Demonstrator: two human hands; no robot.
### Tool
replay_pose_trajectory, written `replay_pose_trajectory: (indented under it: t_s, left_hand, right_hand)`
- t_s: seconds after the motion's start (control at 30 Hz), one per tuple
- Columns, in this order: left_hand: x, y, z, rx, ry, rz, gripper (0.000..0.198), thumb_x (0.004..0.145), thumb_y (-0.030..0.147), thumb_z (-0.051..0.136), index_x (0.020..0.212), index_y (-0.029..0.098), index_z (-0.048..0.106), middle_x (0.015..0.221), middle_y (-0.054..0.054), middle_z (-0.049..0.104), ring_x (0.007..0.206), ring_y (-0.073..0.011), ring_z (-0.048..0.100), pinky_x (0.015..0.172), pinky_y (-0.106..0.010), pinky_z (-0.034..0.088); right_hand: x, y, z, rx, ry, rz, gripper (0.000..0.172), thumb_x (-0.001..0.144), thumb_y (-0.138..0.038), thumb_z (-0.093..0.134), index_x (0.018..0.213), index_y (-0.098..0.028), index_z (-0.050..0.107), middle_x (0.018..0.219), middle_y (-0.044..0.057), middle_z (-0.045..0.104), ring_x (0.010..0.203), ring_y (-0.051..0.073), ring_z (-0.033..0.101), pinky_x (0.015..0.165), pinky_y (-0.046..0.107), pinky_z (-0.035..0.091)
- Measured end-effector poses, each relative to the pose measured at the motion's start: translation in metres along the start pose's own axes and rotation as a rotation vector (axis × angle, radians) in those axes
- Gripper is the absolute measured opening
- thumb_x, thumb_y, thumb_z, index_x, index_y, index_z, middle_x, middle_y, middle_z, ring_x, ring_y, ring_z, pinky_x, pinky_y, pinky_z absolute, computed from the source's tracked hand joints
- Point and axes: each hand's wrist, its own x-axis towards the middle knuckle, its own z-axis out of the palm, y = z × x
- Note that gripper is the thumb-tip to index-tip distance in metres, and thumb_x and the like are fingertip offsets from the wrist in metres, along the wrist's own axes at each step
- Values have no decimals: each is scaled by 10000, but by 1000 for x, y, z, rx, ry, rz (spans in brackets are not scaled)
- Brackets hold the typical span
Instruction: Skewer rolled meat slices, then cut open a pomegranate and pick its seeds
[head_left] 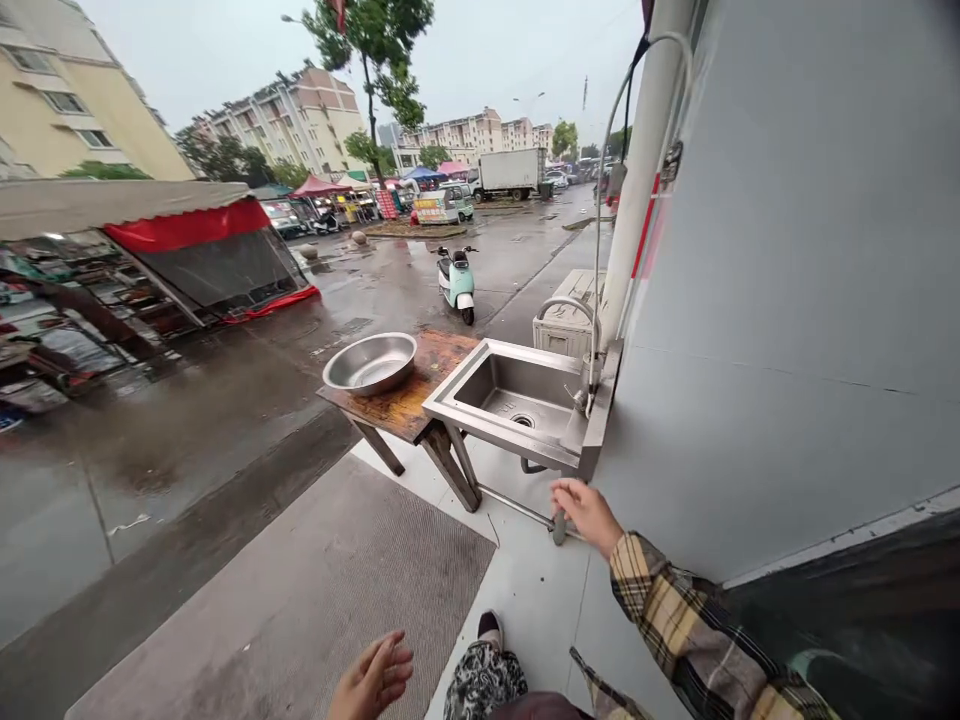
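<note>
My right hand (589, 512), in a plaid sleeve, hangs in the air in front of the stainless steel sink (517, 445), apart from it. Its fingers are loosely bent and nothing shows in them. Low in the view, my left hand (373, 676) hovers above the ribbed mat (315, 590), fingers slightly curled and apart, holding nothing. The sink has a tap (582, 395) at its right side and a drain in its basin. Left of the sink, a wide metal basin (371, 364) rests on a wooden table (442, 362).
A grey wall (795, 260) runs along the right, with a white pipe (646, 180) by the sink. Behind the sink stands a pale box (559, 335). A mint scooter (457, 283) is parked on the wet road. A tent with a red edge (187, 235) stands left.
</note>
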Motion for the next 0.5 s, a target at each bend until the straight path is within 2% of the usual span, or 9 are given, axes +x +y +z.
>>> replay_pose_trajectory:
  t_s: [0.17, 0.3, 0.4, 0.5]
  left_hand:
    - [103, 90, 46, -1, -178, 48, 708, 484, 680, 763, 946, 149, 679, 784, -101, 700, 656, -194, 652, 629, -304, 518]
    - [161, 154, 101, 1, -362, 79, 634, 526, 601, 789, 950, 144, 673, 803, -93, 702, 660, -168, 650, 615, -273, 500]
    - [192, 186, 148, -8, -482, 60, 629, 545, 569, 795, 983, 138, 663, 812, -89, 697, 671, -159, 652, 621, -262, 493]
    - [217, 203, 185, 4, -532, 34, 626, 546, 560, 800, 978, 132, 654, 791, -85, 692, 650, -153, 645, 604, -254, 482]
  right_hand:
    - [104, -23, 9, -141, 222, -111, 437, 834, -452, 491, 1154, -183, 617, 1111, 139, 695, 1014, 254, 662, 842, 395, 539]
    - [170, -23, 4, -349, 353, -111, 462, 817, -339, 504, 1254, -197, 559, 1264, 129, 616, 1195, 272, 557, 1015, 461, 432]
    - [221, -18, -11, -501, 378, -93, 519, 823, -308, 498, 1325, -176, 499, 1378, 127, 522, 1313, 262, 438, 1110, 438, 327]
    - [274, -13, -28, -618, 389, -78, 558, 859, -320, 449, 1389, -150, 421, 1439, 134, 449, 1356, 250, 374, 1132, 415, 290]
